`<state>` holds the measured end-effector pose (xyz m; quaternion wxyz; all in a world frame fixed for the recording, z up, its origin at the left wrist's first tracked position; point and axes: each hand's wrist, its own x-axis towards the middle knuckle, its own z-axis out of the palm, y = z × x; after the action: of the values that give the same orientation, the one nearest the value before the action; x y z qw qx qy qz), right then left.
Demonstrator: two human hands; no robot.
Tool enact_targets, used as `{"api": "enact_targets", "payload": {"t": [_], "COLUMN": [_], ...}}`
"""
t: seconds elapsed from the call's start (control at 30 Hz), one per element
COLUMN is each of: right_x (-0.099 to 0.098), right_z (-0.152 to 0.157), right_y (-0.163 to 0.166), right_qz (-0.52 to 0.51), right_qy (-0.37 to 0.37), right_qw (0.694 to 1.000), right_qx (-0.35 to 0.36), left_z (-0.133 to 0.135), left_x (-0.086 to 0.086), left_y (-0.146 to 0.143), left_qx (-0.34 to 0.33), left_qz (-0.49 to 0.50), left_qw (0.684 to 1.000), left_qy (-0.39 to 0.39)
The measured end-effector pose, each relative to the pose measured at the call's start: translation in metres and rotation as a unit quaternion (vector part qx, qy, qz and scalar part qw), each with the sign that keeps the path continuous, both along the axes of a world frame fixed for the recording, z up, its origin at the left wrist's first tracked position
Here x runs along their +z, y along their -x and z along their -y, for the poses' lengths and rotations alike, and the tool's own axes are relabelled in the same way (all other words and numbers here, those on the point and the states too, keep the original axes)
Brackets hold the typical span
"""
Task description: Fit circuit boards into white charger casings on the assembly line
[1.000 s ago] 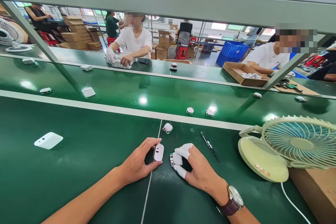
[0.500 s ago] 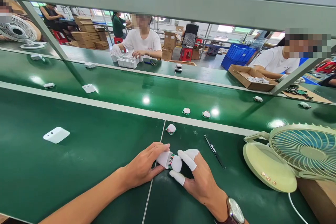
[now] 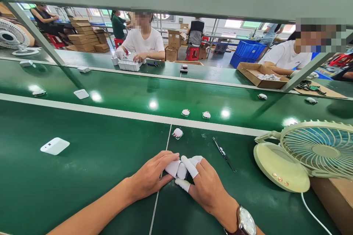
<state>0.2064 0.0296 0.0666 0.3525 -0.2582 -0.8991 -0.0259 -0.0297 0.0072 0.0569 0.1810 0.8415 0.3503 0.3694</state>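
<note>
1. Pushed deeper since half a second ago, the board piece [image 3: 181, 171] now sits further inside the white shell [image 3: 172, 169]; the green edge that showed between them then is out of sight. Both hands have stayed close together.
2. On the shell, the left hand [image 3: 151, 170] is curled closed, fingers over the far side and thumb along the near side. From where I stand, the right hand [image 3: 208, 187] pinches the board piece between covered fingertips [image 3: 190, 167], just at the shell's mouth.
3. Both parts look light to me. I'd judge the shell stiff and rather slick, best gripped by its sides; the board piece seems more fragile, best taken by its edges, sparing any wiring.
4. Beyond the hands, near the table seam, lies a second board piece [image 3: 177, 133]; further past it are two more [image 3: 185, 112] [image 3: 206, 115].
5. Well left of the left hand rests a white casing [image 3: 55, 146]. Right of the right hand lie dark tweezers [image 3: 224, 154], and past those stands a pale green fan [image 3: 327, 150], which could crowd a wide rightward reach. Nothing stands between the two hands except the joined parts.
</note>
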Motion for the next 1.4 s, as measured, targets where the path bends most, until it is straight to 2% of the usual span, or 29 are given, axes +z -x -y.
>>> {"api": "enact_targets", "payload": {"t": [0.27, 0.77, 0.9, 1.0, 1.13, 1.2, 1.4], "right_x": [0.007, 0.006, 0.008, 0.007, 0.003, 0.0, -0.007], "right_z": [-0.003, 0.0, -0.001, -0.001, 0.0, 0.0, 0.0], "right_y": [-0.007, -0.006, -0.005, -0.002, -0.001, -0.002, -0.006], "right_qz": [-0.057, -0.072, -0.07, -0.071, -0.068, -0.063, -0.038], "right_qy": [0.064, 0.062, 0.065, 0.077, 0.11, 0.112, 0.111], "right_qw": [0.996, 0.994, 0.994, 0.992, 0.99, 0.99, 0.992], "right_qx": [0.033, 0.046, 0.056, 0.065, 0.059, 0.054, 0.055], "left_z": [0.002, 0.001, 0.002, 0.004, 0.005, 0.004, 0.001], "left_x": [-0.002, 0.002, 0.0, -0.001, 0.001, 0.003, 0.005], "left_y": [0.0, -0.003, -0.002, -0.002, -0.001, 0.0, 0.002], "left_qx": [0.022, 0.031, 0.019, -0.012, -0.034, -0.027, -0.02], "left_qz": [0.052, 0.081, 0.089, 0.092, 0.055, 0.038, -0.01], "left_qw": [0.995, 0.992, 0.99, 0.985, 0.979, 0.985, 1.0], "left_qy": [0.086, 0.092, 0.107, 0.147, 0.191, 0.167, -0.013]}}
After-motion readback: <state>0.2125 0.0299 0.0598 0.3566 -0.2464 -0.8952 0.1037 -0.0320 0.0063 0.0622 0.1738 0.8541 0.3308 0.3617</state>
